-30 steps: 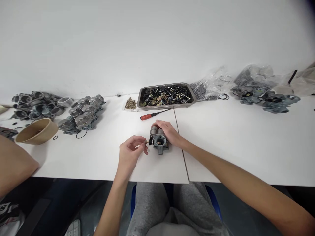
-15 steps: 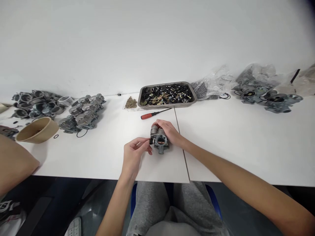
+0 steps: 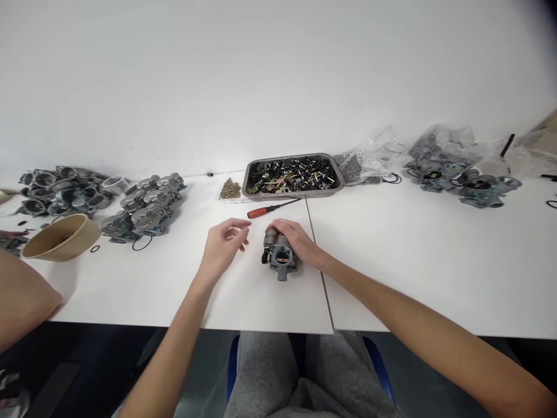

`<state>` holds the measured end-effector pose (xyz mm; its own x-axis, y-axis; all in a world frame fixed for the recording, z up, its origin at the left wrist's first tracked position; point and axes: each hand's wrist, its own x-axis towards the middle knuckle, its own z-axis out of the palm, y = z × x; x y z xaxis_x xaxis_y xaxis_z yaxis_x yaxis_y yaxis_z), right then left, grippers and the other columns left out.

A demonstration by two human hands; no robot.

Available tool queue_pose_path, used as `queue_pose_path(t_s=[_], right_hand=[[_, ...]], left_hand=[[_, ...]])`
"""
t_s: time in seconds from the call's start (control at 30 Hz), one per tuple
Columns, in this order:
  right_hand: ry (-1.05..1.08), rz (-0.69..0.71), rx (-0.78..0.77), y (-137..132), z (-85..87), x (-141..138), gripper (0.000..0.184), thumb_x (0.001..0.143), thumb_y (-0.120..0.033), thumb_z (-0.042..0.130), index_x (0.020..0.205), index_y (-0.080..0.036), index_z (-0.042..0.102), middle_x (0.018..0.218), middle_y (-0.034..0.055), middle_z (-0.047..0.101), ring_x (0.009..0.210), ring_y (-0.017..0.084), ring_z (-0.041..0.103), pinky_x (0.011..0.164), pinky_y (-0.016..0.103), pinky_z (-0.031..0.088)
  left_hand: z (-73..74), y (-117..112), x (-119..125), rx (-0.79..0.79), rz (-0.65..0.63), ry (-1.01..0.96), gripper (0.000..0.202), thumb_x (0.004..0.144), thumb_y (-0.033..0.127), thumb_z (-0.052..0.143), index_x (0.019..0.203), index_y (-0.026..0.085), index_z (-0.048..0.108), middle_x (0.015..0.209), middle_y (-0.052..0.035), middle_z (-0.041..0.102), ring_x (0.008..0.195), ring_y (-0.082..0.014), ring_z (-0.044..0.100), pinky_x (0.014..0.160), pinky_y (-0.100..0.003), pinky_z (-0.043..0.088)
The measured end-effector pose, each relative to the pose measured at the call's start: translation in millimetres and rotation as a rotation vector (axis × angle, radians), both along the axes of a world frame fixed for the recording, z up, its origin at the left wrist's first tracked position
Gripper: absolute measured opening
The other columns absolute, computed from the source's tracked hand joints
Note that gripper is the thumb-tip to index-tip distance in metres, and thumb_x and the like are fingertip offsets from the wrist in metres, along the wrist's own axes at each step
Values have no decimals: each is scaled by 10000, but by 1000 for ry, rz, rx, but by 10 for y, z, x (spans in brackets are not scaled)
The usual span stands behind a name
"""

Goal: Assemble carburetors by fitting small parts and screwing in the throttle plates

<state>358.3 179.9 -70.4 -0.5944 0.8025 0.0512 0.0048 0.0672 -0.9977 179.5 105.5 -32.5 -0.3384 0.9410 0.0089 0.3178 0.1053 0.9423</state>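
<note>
A grey metal carburetor (image 3: 284,258) stands on the white table (image 3: 243,296), its round bore turned towards me. My right hand (image 3: 296,239) is wrapped round its back and right side. A small black fitting (image 3: 265,255) sits on the carburetor's left side. Apart from it, to the left, my left hand (image 3: 227,242) hangs over the table with thumb and fingers parted and nothing visible between them. Just beyond the hands lies a screwdriver (image 3: 260,212) with a red handle, its shaft pointing right.
Behind the screwdriver are a metal tray (image 3: 292,194) of small black and brass parts and a pile of brass pieces (image 3: 230,189). Carburetors (image 3: 152,200) and a tan bowl (image 3: 61,238) stand left, beside another person's arm (image 3: 26,296). More carburetors (image 3: 485,187) and plastic bags (image 3: 374,152) lie right.
My left hand has let go of the black fitting and moved left and slightly away from me. My right hand keeps its hold on the carburetor. The view has shifted a little.
</note>
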Motion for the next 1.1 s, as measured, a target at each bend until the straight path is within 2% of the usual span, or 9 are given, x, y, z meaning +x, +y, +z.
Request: queue_pose_path(t_s=[0.1,0.23,0.33,0.47,0.7,0.77,0.9,1.03,1.1], right_hand=[[8,14,-23,-4,21,6,416,934,-513,442,848,-158,639,875,43,636,835,144,570,823,264,428],[12,38,3,3,25,19,417,941,-504,430,866,-152,641,889,46,633,852,145,571,848,269,431],[1,69,11,17,16,38,423,955,-498,413,889,-151,647,914,55,632,876,152,573,856,272,444],[9,81,-3,36,0,50,417,963,-506,418,932,-162,653,957,60,627,902,158,574,839,271,462],[-32,11,-66,48,-20,39,402,937,-523,460,959,-170,651,953,49,630,895,158,583,823,282,463],[-107,-34,37,84,7,65,361,929,-495,489,976,-176,653,967,50,641,912,164,590,825,289,457],[-336,-154,406,302,114,143,238,900,-363,551,1018,-179,645,998,58,660,900,170,592,806,301,450],[-577,-179,741,717,268,125,189,896,-231,516,1026,-165,637,1030,78,650,983,196,589,895,327,455],[-735,-213,832,969,358,49,214,900,-191,503,1059,-152,641,1068,91,644,1040,201,582,948,325,450]], left_hand=[[11,481,-173,-24,-77,509,301,828,326,527,984,148,714,1009,-98,728,780,-149,643,731,-278,516],[-144,899,-205,-16,-189,669,271,817,374,584,897,160,731,941,-110,719,823,-188,617,765,-294,467],[-321,958,-177,17,-240,734,286,855,378,531,858,163,721,913,-114,675,845,-194,593,763,-292,454],[-490,906,-216,50,-327,767,326,896,369,472,1055,197,698,1031,-101,612,952,-203,584,848,-326,476],[-512,912,-269,38,-375,798,324,893,330,453,1101,206,668,1064,-97,597,989,-226,586,910,-394,499],[-515,920,-275,38,-381,806,330,892,329,451,1110,201,662,1056,-101,598,979,-232,587,898,-404,502],[-547,937,-295,52,-396,810,322,886,331,460,1104,198,657,1044,-98,593,984,-236,586,898,-407,502],[-575,954,-304,67,-394,801,322,885,331,462,1098,187,656,1069,-110,593,985,-233,582,894,-397,502],[-577,955,-305,74,-395,787,316,876,331,480,1094,182,653,1062,-112,598,973,-232,581,893,-396,500]])
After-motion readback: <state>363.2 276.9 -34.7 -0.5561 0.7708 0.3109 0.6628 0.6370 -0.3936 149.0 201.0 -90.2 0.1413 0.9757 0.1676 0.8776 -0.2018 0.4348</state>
